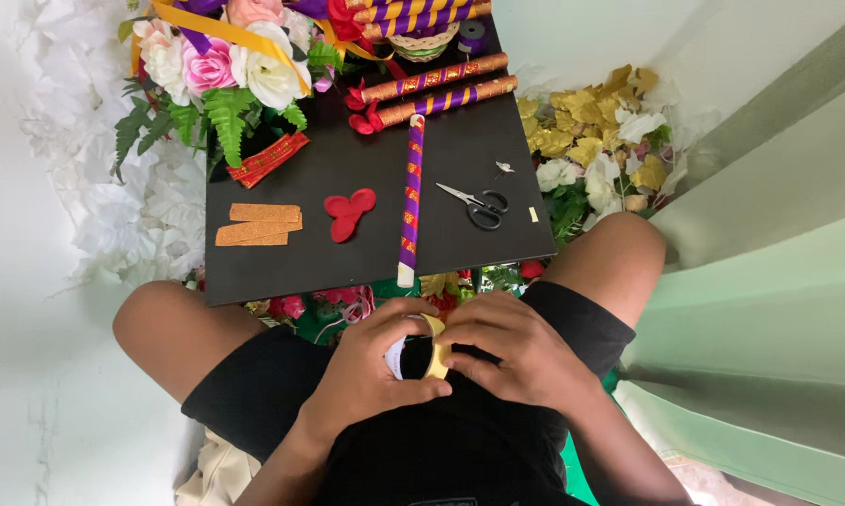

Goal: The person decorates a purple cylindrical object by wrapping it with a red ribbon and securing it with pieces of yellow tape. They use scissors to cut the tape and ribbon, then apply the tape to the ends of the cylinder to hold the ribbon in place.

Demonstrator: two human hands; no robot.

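the roll of tape (429, 349), yellowish with a dark inner side, is in the lap of the person, just below the near edge of the black board. the left hand (371, 370) is wrapped around the roll from the side, fingers curled and thumb on top, so it is closed on it. the right hand (516, 351) lies on the other side, its fingertips (452, 339) pressed on the rim of the roll, as if picking at the tape end; whether a free end is already lifted i cannot tell, the fingers cover it.

i judge the step in hand is finding and peeling the start of the tape. the next move asks for a fine pinch with the right fingertips while the left hand keeps the roll steady.

on the black board (478, 150), which is the work surface across the knees, lies a stick wrapped in purple and gold ribbon (410, 201), near it the scissors (477, 205), a red felt flower shape (347, 213) and orange glitter strips (258, 225). more wrapped sticks (436, 89) lie at the far side, beside artificial flowers (225, 66). gold leaves (591, 126) are at the right.
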